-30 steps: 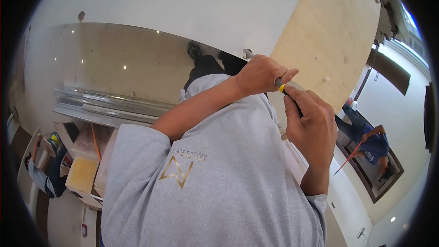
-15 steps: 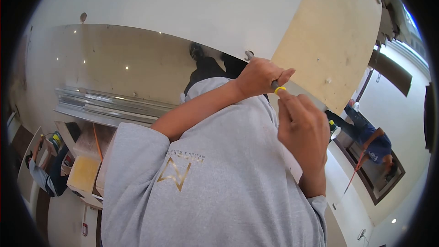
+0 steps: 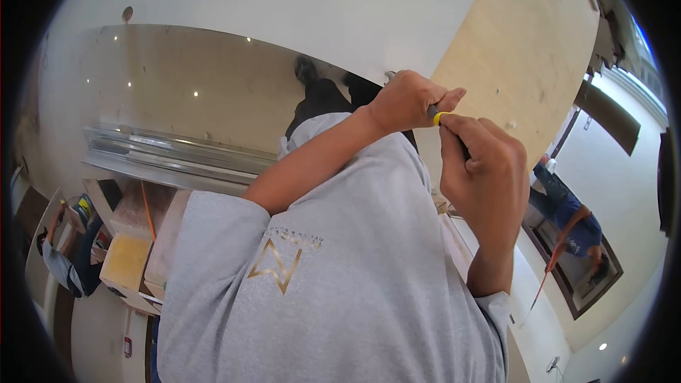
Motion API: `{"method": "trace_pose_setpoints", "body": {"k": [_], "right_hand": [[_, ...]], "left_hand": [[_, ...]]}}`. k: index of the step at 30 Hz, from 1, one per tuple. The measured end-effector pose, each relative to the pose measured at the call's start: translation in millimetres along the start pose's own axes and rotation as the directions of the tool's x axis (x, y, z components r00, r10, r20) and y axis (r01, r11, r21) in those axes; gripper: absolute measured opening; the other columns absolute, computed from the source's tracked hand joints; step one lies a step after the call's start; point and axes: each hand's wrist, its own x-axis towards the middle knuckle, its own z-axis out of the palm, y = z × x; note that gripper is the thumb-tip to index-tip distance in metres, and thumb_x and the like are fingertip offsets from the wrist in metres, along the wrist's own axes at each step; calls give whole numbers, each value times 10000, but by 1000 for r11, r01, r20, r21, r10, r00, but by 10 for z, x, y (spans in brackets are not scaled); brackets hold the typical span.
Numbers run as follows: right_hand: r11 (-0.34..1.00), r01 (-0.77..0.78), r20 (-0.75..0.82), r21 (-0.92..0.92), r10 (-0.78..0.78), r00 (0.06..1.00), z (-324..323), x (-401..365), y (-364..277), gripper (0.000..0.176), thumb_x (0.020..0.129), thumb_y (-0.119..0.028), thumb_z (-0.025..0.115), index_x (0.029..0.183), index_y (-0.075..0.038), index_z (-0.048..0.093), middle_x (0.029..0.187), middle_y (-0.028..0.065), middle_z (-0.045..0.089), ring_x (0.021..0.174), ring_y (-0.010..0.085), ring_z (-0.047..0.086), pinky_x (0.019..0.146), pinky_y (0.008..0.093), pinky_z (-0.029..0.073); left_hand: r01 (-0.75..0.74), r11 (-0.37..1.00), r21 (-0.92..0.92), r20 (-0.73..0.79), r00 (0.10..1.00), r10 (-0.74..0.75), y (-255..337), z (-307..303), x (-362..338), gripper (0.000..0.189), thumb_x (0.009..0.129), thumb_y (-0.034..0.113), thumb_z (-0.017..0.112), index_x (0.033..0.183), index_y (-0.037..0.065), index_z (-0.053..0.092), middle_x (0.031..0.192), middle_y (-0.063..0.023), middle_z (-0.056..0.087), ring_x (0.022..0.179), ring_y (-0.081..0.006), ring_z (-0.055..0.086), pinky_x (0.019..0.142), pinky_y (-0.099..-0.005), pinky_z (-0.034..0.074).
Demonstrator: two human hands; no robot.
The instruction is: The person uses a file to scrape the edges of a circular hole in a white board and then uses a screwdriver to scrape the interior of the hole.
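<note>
My left hand [image 3: 410, 103] is closed around a slim hand tool near the edge of a large white panel [image 3: 298, 0]. The tool's dark handle [image 3: 433, 110] with its yellow ring shows between my two hands. My right hand [image 3: 486, 159] is closed on the rear of that handle, its fingers covering the end. A metallic tip [image 3: 390, 75] shows just past my left knuckles, right at the panel's edge. What kind of tool it is I cannot tell. A round hole [image 3: 127, 14] is in the white panel farther left.
A beige board [image 3: 518, 64] adjoins the white panel. Long metal strips [image 3: 177, 152] lie to the left, above a box with a yellow top [image 3: 126, 264]. One person in blue [image 3: 567, 223] holds a red pole at right; another person [image 3: 64, 259] works at far left.
Both hands have shifted slightly up and right in view. More of my right hand's grip on the handle shows; the view itself has moved a little. The person at right has lowered slightly.
</note>
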Motion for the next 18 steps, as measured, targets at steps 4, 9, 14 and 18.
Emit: {"method": "trace_pose_setpoints", "body": {"k": [4, 9, 14, 18], "right_hand": [[1000, 27, -65, 13, -26, 998, -64, 111, 37, 45, 893, -6, 774, 934, -20, 767, 678, 147, 610, 571, 338, 601, 547, 454, 439], [993, -85, -18, 77, 87, 996, -160, 229, 167, 37, 909, -11, 775, 940, 9, 778, 655, 166, 589, 524, 305, 522, 526, 400, 395], [947, -292, 25, 133, 292, 956, -253, 286, 318, 94, 936, -27, 766, 1000, 17, 820, 726, 158, 713, 549, 135, 572, 548, 308, 413], [965, -225, -38, 136, 232, 972, -259, 224, 323, 107, 936, -45, 777, 1008, 14, 828, 725, 138, 731, 580, 101, 580, 579, 297, 441]], "left_hand": [[-40, 999, 3, 46, 998, 40, -35, -5, 143, 519, 1053, 243, 733, 627, 37, 519, 554, -135, 485, 466, -275, 392, 475, -394, 371], [-3, 999, 39, 140, 990, -3, -108, 90, 200, 374, 946, 210, 818, 688, 50, 601, 596, -129, 557, 505, -305, 459, 505, -391, 399], [-69, 998, -8, 107, 992, 69, -103, 208, 291, 480, 990, 212, 805, 621, 42, 550, 561, -159, 452, 508, -342, 386, 502, -427, 359], [-95, 995, -6, 120, 988, 95, -107, 210, 405, 595, 1033, 295, 759, 542, 56, 521, 526, -169, 462, 483, -369, 444, 488, -440, 395]]}}
